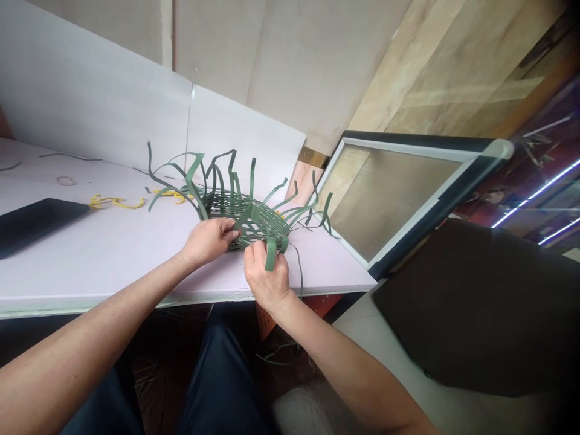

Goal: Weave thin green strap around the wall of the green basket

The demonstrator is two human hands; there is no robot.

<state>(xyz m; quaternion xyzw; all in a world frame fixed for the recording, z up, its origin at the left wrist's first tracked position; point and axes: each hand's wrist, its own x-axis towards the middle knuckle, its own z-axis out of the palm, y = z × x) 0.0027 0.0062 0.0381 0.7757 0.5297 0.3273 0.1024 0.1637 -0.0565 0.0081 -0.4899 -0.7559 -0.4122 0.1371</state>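
A partly woven green basket [272,222] lies on the white table, its long flat strips curling up and outward all around. My left hand [214,240] is at its near left side, thumb and fingers pinched on a green strip. At the near right rim, my right hand [267,272] has its fingers curled closed against the weave, and a green strip [270,254] loops over them. Exactly what the right fingertips grip is partly hidden. One thin dark strand [299,266] trails from the basket over the table's front edge.
A black tray-like object [40,223] lies at the left, with yellow cord [115,201] beside it. White panels [244,133] stand behind the table [113,266]. A framed pane [389,193] leans at the right, above a dark panel [480,314]. Loose strips lie on the floor.
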